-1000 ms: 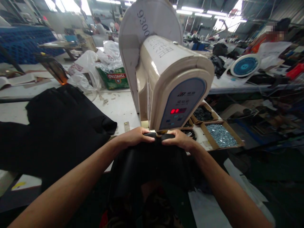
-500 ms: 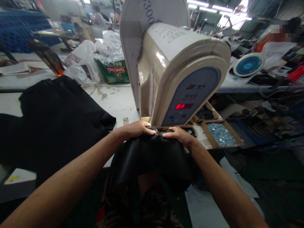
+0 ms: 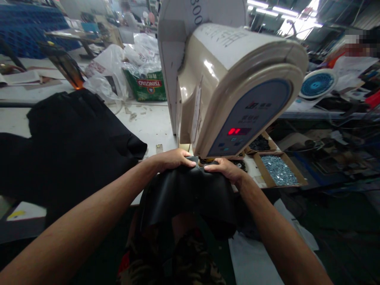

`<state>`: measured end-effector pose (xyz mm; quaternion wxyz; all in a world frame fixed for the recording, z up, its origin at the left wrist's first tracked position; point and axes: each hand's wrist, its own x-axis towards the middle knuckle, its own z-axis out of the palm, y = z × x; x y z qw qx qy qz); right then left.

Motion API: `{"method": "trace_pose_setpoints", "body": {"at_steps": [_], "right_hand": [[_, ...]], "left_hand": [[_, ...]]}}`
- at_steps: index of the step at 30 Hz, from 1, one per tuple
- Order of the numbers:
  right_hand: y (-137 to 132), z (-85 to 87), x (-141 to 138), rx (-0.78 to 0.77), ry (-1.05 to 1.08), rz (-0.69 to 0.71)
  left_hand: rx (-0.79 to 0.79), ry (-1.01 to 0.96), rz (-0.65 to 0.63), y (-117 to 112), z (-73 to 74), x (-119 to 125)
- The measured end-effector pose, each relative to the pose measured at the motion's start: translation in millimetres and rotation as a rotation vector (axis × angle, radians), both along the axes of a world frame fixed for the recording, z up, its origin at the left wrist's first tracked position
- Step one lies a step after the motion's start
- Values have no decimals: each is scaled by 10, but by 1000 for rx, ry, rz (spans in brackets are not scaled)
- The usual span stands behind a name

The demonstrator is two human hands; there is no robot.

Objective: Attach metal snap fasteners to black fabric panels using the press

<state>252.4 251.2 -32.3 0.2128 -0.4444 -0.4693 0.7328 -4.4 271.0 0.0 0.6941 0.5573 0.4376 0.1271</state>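
Black sheet (image 3: 187,198): at the lower centre of the frame, its far edge under the front of the machine (image 3: 204,91), the rest hanging toward the bottom in two curved flaps above the camouflage trousers (image 3: 192,259).
Left hand (image 3: 179,159): just left of centre, gripping the far edge of the black sheet; the thumb lies flat on top and points right, the other fingers are mostly hidden, so how they bend cannot be told.
Right hand (image 3: 225,169): just right of centre, gripping the same edge, thumb on top and pointing left; its other fingers are largely out of sight behind the thumb and the sheet. A small gap separates the two thumbs.
Machine: cream and white, filling the upper centre, tilted in view; red digits (image 3: 234,131) glow on its blue-edged front panel.
Dark pile (image 3: 77,150): black material spread at the left, on the white table (image 3: 145,122), apart from the held sheet.
Boxes: right of centre, one open box (image 3: 301,178) with small shiny pieces (image 3: 279,170), another just behind it with dark pieces (image 3: 260,143).
Back of table: at the upper left, clear plastic bags (image 3: 105,73) beside a green pack (image 3: 150,88).
Fan (image 3: 317,84): blue and white, upper right.
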Motion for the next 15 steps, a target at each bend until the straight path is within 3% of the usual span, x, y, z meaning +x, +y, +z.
{"method": "trace_pose_setpoints", "body": {"at_steps": [15], "right_hand": [[-2, -17, 11, 23, -41, 5]], "left_hand": [[44, 22, 5, -39, 32, 7]]}}
